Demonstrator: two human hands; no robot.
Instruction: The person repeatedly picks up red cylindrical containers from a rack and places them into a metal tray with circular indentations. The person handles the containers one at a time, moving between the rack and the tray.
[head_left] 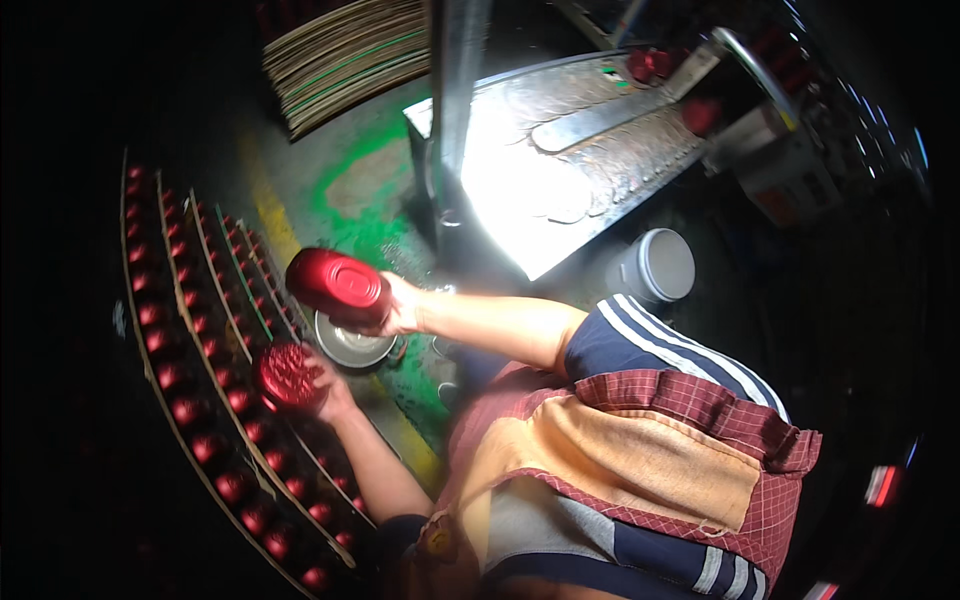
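My right hand [403,305], reaching in from the right, is closed around a glossy red container [345,284] with rounded sides and an oval recess in its visible end. Lower down, my left hand [328,392] grips a second red piece [288,377], rounded, with a crinkled-looking face. The two pieces are apart, the right-hand one higher in the picture. Just behind them, a round metal basin [354,346] is partly covered by the right-hand container and hand.
Rows of shiny red rounded pieces [188,410] stand between thin strips at left. A brightly lit metal table [490,220] is at upper right, near a grey lidded bucket [665,265]. A stack of flat sheets [345,60] and an upright post [455,100] are at the top.
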